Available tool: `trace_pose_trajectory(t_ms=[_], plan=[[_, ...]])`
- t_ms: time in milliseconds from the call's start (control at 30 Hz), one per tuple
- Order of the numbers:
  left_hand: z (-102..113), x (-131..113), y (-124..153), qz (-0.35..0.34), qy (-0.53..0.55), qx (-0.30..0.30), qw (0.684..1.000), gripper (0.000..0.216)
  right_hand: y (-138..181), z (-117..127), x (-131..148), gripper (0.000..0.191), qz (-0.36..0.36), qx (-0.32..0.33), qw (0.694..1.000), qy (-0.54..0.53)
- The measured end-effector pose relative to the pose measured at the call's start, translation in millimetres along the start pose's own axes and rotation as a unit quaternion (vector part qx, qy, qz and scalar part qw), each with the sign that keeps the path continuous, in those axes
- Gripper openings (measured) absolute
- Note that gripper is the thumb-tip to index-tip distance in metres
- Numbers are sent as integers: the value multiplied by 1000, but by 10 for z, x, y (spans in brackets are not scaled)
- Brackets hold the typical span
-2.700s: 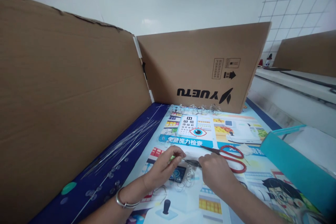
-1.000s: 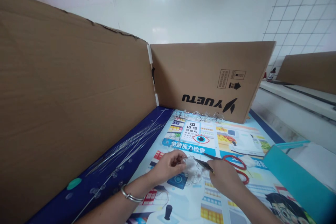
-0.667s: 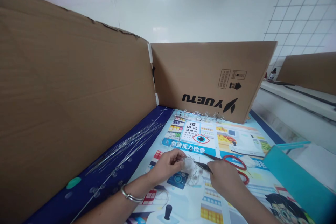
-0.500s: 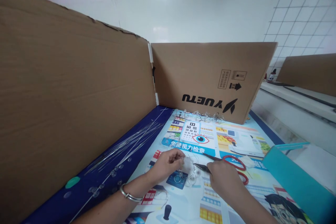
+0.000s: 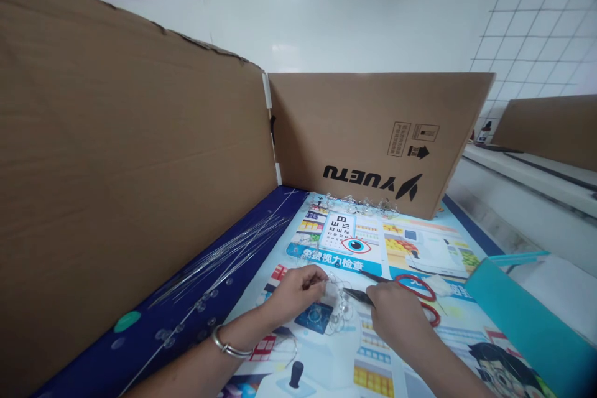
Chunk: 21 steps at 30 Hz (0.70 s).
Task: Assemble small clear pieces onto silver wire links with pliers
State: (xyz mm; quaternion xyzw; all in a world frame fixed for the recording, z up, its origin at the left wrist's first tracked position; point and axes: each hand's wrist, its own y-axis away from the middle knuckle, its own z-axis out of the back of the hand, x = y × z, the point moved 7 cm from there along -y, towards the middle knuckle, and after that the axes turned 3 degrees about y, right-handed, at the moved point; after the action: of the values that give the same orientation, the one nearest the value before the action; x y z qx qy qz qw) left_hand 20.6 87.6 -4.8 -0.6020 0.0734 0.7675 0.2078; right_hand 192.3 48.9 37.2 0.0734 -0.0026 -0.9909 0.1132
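Observation:
My left hand (image 5: 298,292), with a silver bangle at its wrist, pinches a loop of thin clear line strung with clear beads (image 5: 342,311). The loop hangs just right of my fingertips, above the printed mat. Closed around a dark tool with narrow jaws, which look like needle-nose pliers (image 5: 358,296), is my right hand (image 5: 398,317). The jaw tips point left and lie close to the beaded loop; whether they grip the line cannot be made out. The plier handles are hidden in my palm. Just behind that hand lie red-handled scissors (image 5: 415,286).
Cardboard panels (image 5: 140,137) stand on the left and at the back. Long clear strands (image 5: 228,249) and loose clear beads (image 5: 200,305) lie on the blue strip, near a green oval piece (image 5: 127,321). More beaded pieces (image 5: 359,204) line the back. A teal box (image 5: 527,317) stands at right.
The hands and pliers stay almost in place. The beaded loop has shifted slightly beside my left fingertips, and the view has moved a little.

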Motion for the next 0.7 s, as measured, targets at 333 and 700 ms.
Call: trace_pose_trajectory(t_ms=[333,700], plan=[[-36,10,8,-3,-12,15,1000,12,7,9,31,19,1,-17,1000,-6],[-16,-19,10,-6,-22,13,1000,13,-2,-33,49,19,2,-29,999,-16]])
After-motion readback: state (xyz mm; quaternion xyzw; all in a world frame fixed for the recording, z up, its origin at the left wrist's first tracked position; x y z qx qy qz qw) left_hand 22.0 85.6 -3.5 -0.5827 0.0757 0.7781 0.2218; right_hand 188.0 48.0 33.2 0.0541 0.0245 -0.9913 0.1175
